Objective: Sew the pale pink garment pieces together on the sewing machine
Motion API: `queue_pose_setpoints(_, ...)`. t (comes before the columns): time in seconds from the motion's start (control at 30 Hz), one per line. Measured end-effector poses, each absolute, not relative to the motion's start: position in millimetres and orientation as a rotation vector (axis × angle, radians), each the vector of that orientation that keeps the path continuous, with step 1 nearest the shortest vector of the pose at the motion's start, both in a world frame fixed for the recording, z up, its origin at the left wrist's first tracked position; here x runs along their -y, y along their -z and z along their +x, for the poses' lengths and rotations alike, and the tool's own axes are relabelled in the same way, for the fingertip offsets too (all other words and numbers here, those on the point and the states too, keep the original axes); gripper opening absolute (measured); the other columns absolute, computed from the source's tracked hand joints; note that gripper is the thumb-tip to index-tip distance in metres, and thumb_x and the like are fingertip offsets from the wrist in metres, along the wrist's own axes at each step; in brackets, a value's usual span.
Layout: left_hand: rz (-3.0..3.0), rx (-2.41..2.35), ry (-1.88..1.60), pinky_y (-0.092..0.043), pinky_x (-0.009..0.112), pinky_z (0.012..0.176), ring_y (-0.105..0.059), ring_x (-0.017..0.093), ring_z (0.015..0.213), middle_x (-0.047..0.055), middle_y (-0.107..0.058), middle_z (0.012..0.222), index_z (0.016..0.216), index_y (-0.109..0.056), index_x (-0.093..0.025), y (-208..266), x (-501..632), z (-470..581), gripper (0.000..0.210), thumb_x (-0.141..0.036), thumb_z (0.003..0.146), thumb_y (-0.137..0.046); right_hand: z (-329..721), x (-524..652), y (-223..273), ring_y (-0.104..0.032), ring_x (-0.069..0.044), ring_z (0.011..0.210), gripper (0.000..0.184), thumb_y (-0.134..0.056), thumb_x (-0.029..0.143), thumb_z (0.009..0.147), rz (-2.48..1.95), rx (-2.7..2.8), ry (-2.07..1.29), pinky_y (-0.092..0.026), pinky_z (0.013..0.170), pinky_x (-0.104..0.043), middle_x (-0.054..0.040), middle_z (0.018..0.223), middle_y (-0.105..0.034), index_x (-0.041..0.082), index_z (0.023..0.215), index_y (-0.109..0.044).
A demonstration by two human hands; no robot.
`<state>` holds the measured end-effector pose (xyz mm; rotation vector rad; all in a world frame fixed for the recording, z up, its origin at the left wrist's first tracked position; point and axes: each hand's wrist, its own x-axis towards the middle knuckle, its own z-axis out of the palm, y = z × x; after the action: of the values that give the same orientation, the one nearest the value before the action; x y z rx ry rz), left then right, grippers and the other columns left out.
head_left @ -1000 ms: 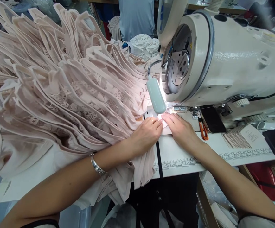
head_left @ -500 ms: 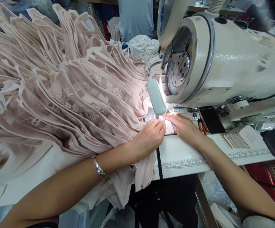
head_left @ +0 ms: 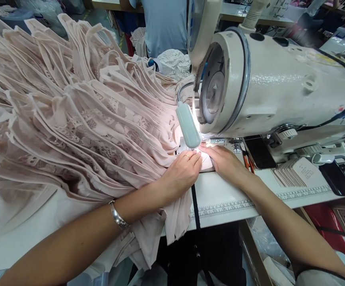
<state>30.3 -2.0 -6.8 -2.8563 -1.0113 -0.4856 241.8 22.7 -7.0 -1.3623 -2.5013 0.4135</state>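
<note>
My left hand [head_left: 183, 169], with a ring and a silver bracelet [head_left: 118, 215], is closed, its fingertips pinching the edge of a pale pink fabric piece [head_left: 206, 162] beside the sewing machine's needle area. From the other side my right hand [head_left: 224, 159] lies on the same fabric with its fingers stretched out and flat; its thumb is hidden. Just above the fingertips hangs a small green lamp [head_left: 188, 125], which lights the fabric and hides the needle. The white sewing machine [head_left: 268, 83] stands over the right side of the work.
A large heap of pink lace garments [head_left: 95, 119] covers the left of the table. At right lie a black phone [head_left: 260, 153], orange-handled snips [head_left: 246, 158], a stack of pink cards [head_left: 293, 171] and a printed ruler [head_left: 226, 207]. A person in a blue shirt [head_left: 165, 26] is behind.
The camera view has shifted slightly, so things sit a little further left. Both hands keep their place at the fabric. The disc in the machine's head, sharp before, now looks smeared by turning.
</note>
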Motion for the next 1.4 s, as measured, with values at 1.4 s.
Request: queue_pose_setpoints(1.4, -2.810, 0.977, 0.575, -0.045, 0.037, 0.092, -0.059, 0.021, 0.097, 0.008, -0.065, 0.095, 0.090, -0.063, -0.014, -5, -22, -2, 0.026, -0.010, 0.103, -0.041, 238, -16, 11, -0.066, -0.022, 0.097, 0.050, -0.041, -0.003, 0.084, -1.055, 2.462, -0.122, -0.057, 0.086, -0.039, -0.0063, 0.106, -0.073, 0.021, 0.115, -0.071)
